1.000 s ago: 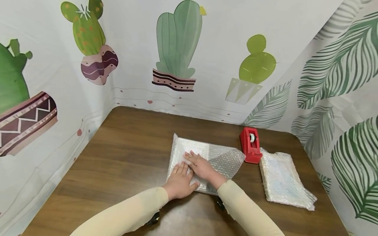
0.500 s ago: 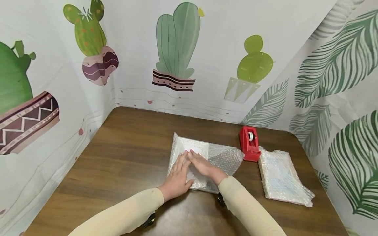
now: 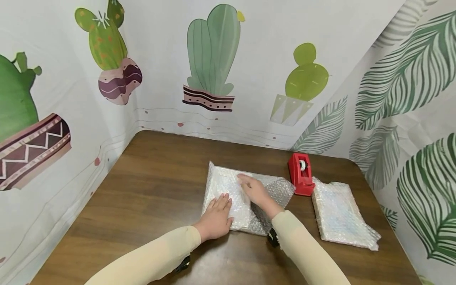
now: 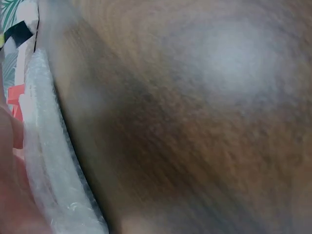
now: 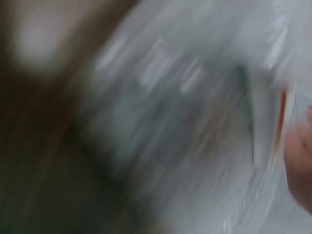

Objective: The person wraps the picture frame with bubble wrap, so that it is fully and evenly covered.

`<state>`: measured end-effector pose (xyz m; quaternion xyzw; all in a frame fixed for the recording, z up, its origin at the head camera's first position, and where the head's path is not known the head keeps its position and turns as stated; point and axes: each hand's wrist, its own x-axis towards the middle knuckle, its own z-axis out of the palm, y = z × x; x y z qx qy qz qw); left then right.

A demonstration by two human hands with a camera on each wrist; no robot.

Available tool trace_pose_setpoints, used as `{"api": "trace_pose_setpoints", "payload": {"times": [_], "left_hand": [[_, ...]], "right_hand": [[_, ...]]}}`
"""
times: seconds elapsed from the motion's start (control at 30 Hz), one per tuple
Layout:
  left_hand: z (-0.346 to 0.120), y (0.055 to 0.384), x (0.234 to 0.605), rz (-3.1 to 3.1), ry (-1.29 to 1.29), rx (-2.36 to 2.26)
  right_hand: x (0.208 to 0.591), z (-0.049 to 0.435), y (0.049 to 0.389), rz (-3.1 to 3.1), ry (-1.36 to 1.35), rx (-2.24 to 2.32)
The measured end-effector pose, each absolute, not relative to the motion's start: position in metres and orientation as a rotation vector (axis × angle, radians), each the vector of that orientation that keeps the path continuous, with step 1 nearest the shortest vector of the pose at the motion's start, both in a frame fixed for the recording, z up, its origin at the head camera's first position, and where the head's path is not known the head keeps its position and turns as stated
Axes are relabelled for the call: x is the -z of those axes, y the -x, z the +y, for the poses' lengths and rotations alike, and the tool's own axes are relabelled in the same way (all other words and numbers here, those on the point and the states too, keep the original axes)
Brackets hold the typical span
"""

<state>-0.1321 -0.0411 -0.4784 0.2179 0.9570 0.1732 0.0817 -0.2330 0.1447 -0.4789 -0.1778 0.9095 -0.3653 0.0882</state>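
Note:
A flat rectangular item wrapped in bubble wrap [image 3: 224, 182] lies on the table, and its thin long side shows in the left wrist view. My left hand [image 3: 215, 219] rests flat on its near left part, fingers spread forward. Over the item's right edge is my right hand [image 3: 257, 193], its fingers loosely bent and touching the wrap near the far right corner. A loose bubble wrap flap [image 3: 281, 189] extends out to the right beneath that forearm. The right wrist view is blurred, with clear wrap and a pale edge with an orange stripe [image 5: 280, 122] beside my fingers.
A red tape dispenser [image 3: 301, 178] stands beyond the flap's right end. Right of it lies another flat package in bubble wrap [image 3: 338, 215]. The brown wooden table [image 3: 160, 178] meets a printed cloth backdrop at the back and sides.
My right hand has slid right, off the middle of the package to its right edge. My left hand reached farther up the package, then drew back to the near part. The wrap's flap lifted slightly.

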Motion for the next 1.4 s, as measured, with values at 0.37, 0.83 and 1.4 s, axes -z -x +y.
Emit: {"api": "trace_pose_setpoints", "payload": {"times": [0.37,0.83,1.4], "left_hand": [[-0.042,0.133,0.482,2.875,-0.659,-0.574],[-0.039,0.129,0.48,2.894,-0.647,-0.497],[-0.033,0.128,0.482,2.916,-0.585,-0.451]], "right_hand": [[0.499,0.207,0.255,3.007,0.281,0.773],[0.495,0.237,0.265,3.041,0.057,0.595],[0.467,0.236,0.277,2.889,-0.003,0.654]]}}
